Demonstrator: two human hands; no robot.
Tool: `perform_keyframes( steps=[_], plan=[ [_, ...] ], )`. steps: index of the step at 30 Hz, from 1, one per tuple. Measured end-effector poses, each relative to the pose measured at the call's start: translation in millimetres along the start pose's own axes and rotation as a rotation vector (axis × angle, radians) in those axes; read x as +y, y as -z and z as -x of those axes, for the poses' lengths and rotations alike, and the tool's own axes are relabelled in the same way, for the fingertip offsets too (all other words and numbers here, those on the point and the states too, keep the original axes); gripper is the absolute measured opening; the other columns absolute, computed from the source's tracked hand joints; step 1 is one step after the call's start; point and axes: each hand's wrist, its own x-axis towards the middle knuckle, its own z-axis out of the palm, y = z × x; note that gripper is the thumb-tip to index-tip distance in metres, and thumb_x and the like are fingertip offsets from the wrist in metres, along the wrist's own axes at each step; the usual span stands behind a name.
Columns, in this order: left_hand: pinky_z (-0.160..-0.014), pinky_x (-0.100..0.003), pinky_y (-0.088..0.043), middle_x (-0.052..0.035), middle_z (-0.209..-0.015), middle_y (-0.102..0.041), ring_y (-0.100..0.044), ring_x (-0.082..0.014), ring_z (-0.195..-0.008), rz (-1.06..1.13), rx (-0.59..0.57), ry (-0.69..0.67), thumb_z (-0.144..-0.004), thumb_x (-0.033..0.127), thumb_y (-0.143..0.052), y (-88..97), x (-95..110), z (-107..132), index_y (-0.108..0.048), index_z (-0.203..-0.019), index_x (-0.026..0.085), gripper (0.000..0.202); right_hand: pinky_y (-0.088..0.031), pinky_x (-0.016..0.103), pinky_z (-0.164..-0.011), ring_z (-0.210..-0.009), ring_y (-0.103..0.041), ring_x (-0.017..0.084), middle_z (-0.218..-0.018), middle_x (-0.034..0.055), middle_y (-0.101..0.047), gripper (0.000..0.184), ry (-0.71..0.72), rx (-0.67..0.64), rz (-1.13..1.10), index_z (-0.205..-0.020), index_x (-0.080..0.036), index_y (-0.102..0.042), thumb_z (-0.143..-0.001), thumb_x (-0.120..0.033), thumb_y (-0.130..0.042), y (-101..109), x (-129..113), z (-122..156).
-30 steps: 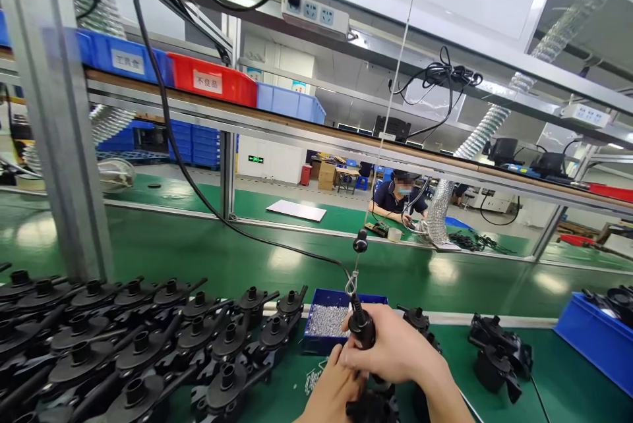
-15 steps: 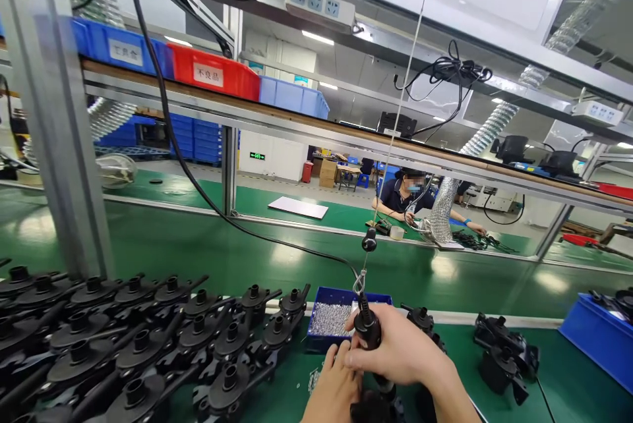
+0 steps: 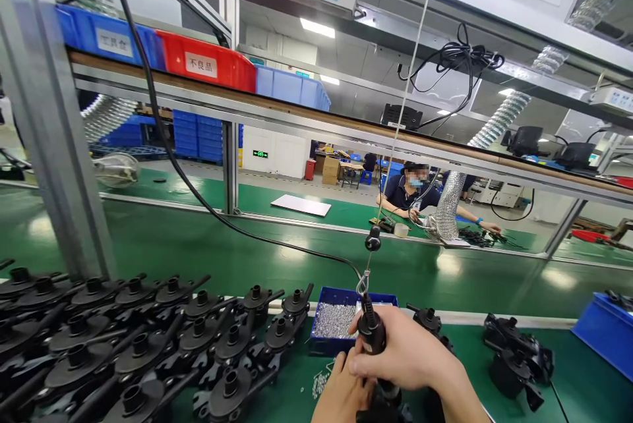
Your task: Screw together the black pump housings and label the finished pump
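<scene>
Driver, black and corded, stands nearly upright in the right hand, over the near side of the worktop. The fingers of this hand wrap the barrel; the thumb lies along its near side. The left hand rests back upward just beneath, beside a dark part at the lower edge of the view. Its fingertips are hidden; whether it pinches the part cannot be told. A blue bin of small metal pieces stands just beyond both hands.

Handling: the driver is likely rigid and fairly heavy, but the suspension line should carry some of its weight. Grip it around the barrel, below the cable entry, and keep the axis upright. The casing may be smooth; use a full wrap, not a fingertip pinch. The dark part is probably stiff, light plastic. Steady it by the body, clear of the driver's lower end. Slim arms, as on the black assemblies at left, may be fragile.
</scene>
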Motion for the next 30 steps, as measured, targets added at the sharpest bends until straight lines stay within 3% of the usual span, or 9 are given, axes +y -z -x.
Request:
perform_keyframes(
  steps=[5, 9, 13, 18, 23, 30],
  plan=[
    [-0.112, -0.058, -0.05, -0.0092, -0.151, -0.065, -0.056, -0.0414, -0.138, 0.005, 0.057, 0.006, -0.1, 0.026, -0.053, -12.5, 3.2, 1.2, -0.056, -0.157, 0.034, 0.058, -0.048, 0.025, -0.065, -0.076, -0.068, 0.02, -0.086, -0.0005, -0.079, 0.03, 0.0, 0.007, -0.024, -0.103, -0.02, -0.071, -0.074, -0.017, -0.081, -3.0, 2.7, -1.0],
    [-0.113, -0.056, -0.049, -0.0069, -0.15, -0.067, -0.052, -0.0411, -0.143, 0.04, 0.097, -0.009, -0.097, 0.025, -0.056, -4.4, 5.9, 1.2, -0.054, -0.157, 0.036, 0.062, -0.048, 0.025, -0.065, -0.076, -0.068, 0.02, -0.086, -0.0004, -0.079, 0.032, -0.006, -0.001, -0.028, -0.106, -0.02, -0.071, -0.075, -0.018, -0.081, -3.7, 3.4, -1.5],
    [-0.113, -0.055, -0.05, -0.0074, -0.15, -0.066, -0.053, -0.0393, -0.143, 0.018, 0.056, -0.015, -0.098, 0.024, -0.055, 1.2, 3.6, -1.5, -0.058, -0.154, 0.035, 0.057, -0.048, 0.025, -0.066, -0.075, -0.068, 0.02, -0.085, -0.0008, -0.078, 0.032, -0.007, -0.001, -0.021, -0.106, -0.019, -0.071, -0.075, -0.018, -0.081, -4.3, 4.3, -1.3],
    [-0.115, -0.06, -0.049, -0.0079, -0.155, -0.063, -0.059, -0.0387, -0.137, -0.021, 0.05, 0.042, -0.099, 0.02, -0.054, -10.4, 4.7, 1.1, -0.063, -0.15, 0.036, 0.054, -0.048, 0.025, -0.065, -0.074, -0.068, 0.02, -0.085, -0.0008, -0.079, 0.03, 0.013, 0.013, -0.045, -0.104, -0.02, -0.072, -0.075, -0.017, -0.08, -6.8, 6.2, -0.3],
    [-0.122, -0.064, -0.041, -0.0086, -0.161, -0.057, -0.054, -0.0401, -0.144, -0.018, 0.076, 0.058, -0.097, 0.019, -0.06, -20.8, 5.6, 4.3, -0.058, -0.155, 0.038, 0.061, -0.047, 0.024, -0.063, -0.072, -0.067, 0.019, -0.083, -0.0013, -0.078, 0.031, -0.006, 0.028, -0.045, -0.102, -0.02, -0.072, -0.073, -0.016, -0.081, -9.1, 7.1, -3.2],
    [-0.104, -0.054, -0.052, -0.0125, -0.151, -0.064, -0.062, -0.0374, -0.122, 0.109, -0.018, 0.108, -0.102, 0.04, -0.059, -7.8, -6.6, -15.6, -0.053, -0.159, 0.036, 0.057, -0.047, 0.025, -0.065, -0.075, -0.067, 0.02, -0.085, -0.0009, -0.078, 0.032, 0.003, 0.019, -0.05, -0.104, -0.019, -0.071, -0.073, -0.015, -0.08, -7.8, 7.6, -2.0]
  ],
)
